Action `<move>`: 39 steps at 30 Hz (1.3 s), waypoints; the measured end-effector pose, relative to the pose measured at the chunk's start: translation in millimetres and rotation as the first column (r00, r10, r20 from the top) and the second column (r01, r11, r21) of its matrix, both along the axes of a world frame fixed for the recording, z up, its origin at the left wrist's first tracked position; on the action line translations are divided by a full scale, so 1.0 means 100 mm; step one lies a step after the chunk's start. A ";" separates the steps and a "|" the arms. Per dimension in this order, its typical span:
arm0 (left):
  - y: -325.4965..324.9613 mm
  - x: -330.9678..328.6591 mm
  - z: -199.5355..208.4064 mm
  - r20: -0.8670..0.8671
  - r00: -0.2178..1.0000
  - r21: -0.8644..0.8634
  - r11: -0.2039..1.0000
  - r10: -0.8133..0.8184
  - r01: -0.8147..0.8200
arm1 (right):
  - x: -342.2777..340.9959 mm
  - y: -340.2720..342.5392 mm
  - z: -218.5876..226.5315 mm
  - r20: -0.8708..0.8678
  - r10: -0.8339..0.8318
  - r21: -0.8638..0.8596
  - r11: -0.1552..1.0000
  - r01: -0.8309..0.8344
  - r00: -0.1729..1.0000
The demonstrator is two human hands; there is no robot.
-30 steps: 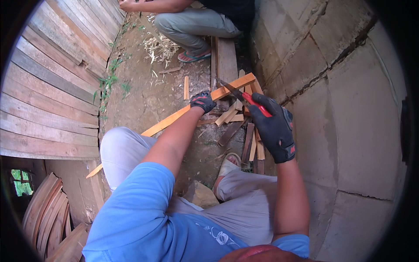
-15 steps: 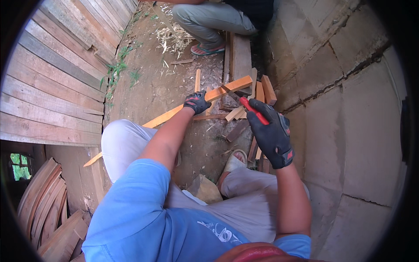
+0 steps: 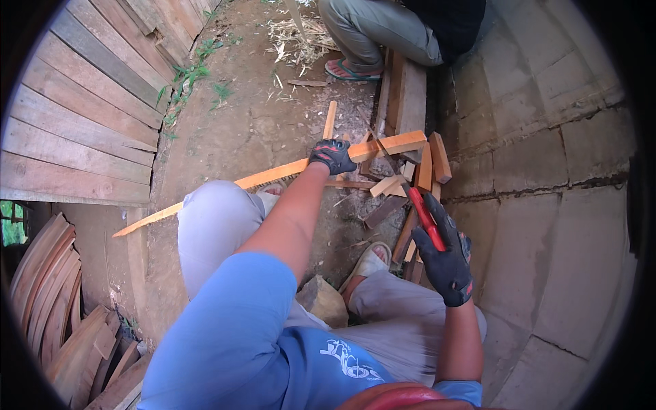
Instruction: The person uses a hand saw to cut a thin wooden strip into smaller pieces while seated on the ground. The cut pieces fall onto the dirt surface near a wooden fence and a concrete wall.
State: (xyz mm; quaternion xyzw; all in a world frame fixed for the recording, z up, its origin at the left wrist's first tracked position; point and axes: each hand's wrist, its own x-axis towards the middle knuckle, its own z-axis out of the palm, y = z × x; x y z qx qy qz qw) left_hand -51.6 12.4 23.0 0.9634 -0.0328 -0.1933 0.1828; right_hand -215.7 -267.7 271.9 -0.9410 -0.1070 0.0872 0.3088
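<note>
My left hand [image 3: 333, 156], in a black glove with red marks, is closed around a long, light-coloured wooden strip [image 3: 273, 173]. The strip runs from over my left thigh up to the right, its far end on the pile of wood. In my black-gloved right hand [image 3: 445, 256] is a handsaw with a red handle [image 3: 425, 217]. Its narrow blade [image 3: 388, 156] lies across the strip, between my left hand and the strip's right end. I cannot tell how deep any cut goes.
Short wood offcuts [image 3: 388, 186] lie under the strip's right end. A person in grey trousers [image 3: 383, 31] squats ahead beside a thick beam [image 3: 412, 96]. Block wall [image 3: 519, 246] stands at right, plank wall [image 3: 75, 130] at left. A stone [image 3: 322, 301] sits between my legs.
The handsaw and my right hand have drawn back toward me, so more blade shows on the near side of the strip. My left hand keeps its hold. The whole view has shifted.
</note>
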 end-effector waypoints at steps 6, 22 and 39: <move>0.10 0.03 -0.17 0.005 1.000 -0.026 1.000 -0.003 0.004 | -0.01 0.29 0.10 -0.099 -0.094 0.113 0.988 0.105 0.991; -0.01 -0.13 -0.36 0.185 0.979 -0.053 0.995 0.088 -0.080 | 0.25 0.73 -0.26 0.041 -0.303 0.218 0.933 0.287 0.952; -0.03 -0.16 -0.20 0.137 0.988 -0.076 0.995 0.076 -0.066 | 1.63 1.11 -1.59 -0.037 -0.255 0.363 0.897 0.250 0.966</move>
